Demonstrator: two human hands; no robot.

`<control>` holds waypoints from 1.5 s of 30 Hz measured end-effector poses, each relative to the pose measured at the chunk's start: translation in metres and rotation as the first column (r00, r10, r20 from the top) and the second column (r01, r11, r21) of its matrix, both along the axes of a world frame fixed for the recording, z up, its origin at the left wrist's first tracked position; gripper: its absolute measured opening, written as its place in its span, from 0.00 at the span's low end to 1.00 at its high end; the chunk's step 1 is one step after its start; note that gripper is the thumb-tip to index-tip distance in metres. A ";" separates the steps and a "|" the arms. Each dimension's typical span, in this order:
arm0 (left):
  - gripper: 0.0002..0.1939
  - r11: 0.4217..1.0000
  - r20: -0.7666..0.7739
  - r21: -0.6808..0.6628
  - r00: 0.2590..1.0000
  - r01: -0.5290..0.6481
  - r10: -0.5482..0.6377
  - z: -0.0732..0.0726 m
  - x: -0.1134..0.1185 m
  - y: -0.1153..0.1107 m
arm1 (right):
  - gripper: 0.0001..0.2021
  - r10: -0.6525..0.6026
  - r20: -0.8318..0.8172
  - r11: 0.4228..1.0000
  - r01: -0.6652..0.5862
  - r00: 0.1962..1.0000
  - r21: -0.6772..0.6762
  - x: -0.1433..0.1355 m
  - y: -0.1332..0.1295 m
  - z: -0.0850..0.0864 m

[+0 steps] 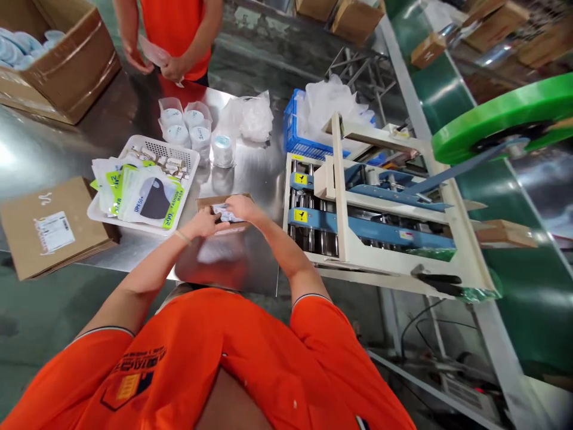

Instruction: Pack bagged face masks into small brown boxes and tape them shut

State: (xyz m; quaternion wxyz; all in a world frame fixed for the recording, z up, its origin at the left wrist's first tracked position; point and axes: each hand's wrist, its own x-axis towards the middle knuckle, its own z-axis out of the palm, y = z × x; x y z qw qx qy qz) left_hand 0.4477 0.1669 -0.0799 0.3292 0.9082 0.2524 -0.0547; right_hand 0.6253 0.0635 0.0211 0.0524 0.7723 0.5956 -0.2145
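A small open cardboard box (210, 202) lies on the steel table in front of me. My left hand (203, 223) is closed on the box's left side, thumb near the opening. My right hand (240, 208) reaches in from the right, its fingers closed on a pale printed packet (226, 214) at the opening. The hand partly covers the packet, so its exact kind is unclear. Just left of the box stands a white plastic basket (96, 210) with packaged fashion masks (154, 200) and several small wrapped items (172, 164).
Behind the box are wrapped stacks of round white items (200, 136) and clear plastic bags (256, 116). Flat cartons (27, 221) lie left, below a large carton (85, 65). A roller sealing machine (322, 221) borders the right. A co-worker's hands (172, 67) hold a bag opposite.
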 end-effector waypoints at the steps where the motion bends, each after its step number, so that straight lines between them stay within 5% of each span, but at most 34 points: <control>1: 0.39 1.000 -0.013 0.001 1.000 0.012 -0.012 0.001 0.000 -0.001 | 0.17 -0.098 0.047 0.995 0.097 0.994 0.036 0.009 -0.009 0.004; 4: 0.45 0.999 -0.051 0.025 0.998 0.030 -0.028 0.004 0.000 -0.002 | 0.18 -0.340 0.113 0.940 0.338 0.933 0.044 0.026 -0.025 0.006; 7: 0.47 0.996 -0.112 0.074 0.993 0.046 -0.038 0.009 0.001 -0.002 | 0.11 -0.183 0.015 0.972 0.183 0.983 -0.148 0.013 -0.018 -0.007; 10: 0.39 0.994 -0.144 0.102 0.989 0.039 -0.024 0.015 0.006 -0.001 | 0.09 -0.074 0.016 0.982 0.076 0.997 -0.173 -0.006 0.006 -0.016; 14: 0.30 0.966 -0.115 0.246 0.987 -0.080 0.111 0.017 0.011 -0.014 | 0.16 -0.123 0.092 0.992 0.123 0.988 0.004 0.013 0.031 -0.004; 17: 0.28 0.917 -0.001 0.365 0.986 -0.158 0.170 0.014 0.007 -0.031 | 0.34 -0.087 0.086 0.975 0.067 0.992 0.213 0.039 0.029 -0.008; 22: 0.44 0.893 0.087 0.399 0.978 -0.210 0.191 0.011 -0.002 -0.036 | 0.61 0.087 0.005 0.995 -0.087 0.996 0.050 0.030 -0.016 -0.067; 27: 0.61 0.910 -0.079 0.413 0.994 -0.033 0.072 0.012 -0.016 -0.024 | 0.72 0.033 -0.065 0.986 -0.021 0.997 0.168 0.021 -0.034 -0.109; 30: 0.66 0.904 -0.086 0.426 0.996 0.018 0.020 0.007 -0.020 -0.019 | 0.72 -0.048 -0.157 0.960 0.089 0.986 0.264 0.033 -0.044 -0.120; 32: 0.62 0.888 -0.072 0.458 0.997 0.042 -0.009 0.003 -0.011 -0.014 | 0.71 -0.216 -0.232 0.907 0.283 0.948 0.311 0.037 -0.069 -0.132; 35: 0.58 0.874 -0.052 0.481 0.997 0.069 -0.050 0.001 0.033 -0.002 | 0.60 -0.464 -0.386 0.755 0.584 0.797 0.297 0.022 -0.130 -0.156; 37: 0.57 0.884 -0.012 0.458 0.995 0.096 -0.101 0.003 0.081 0.005 | 0.51 -0.516 -0.467 0.686 0.673 0.718 0.275 -0.001 -0.175 -0.173; 41: 0.57 0.901 0.074 0.402 0.974 0.166 -0.213 0.007 0.195 -0.005 | 0.39 -0.527 -0.544 0.681 0.708 0.653 0.189 -0.055 -0.245 -0.193; 45: 0.59 0.920 0.134 0.307 0.946 0.242 -0.294 0.008 0.307 -0.048 | 0.30 -0.557 -0.557 0.696 0.712 0.616 0.092 -0.088 -0.279 -0.192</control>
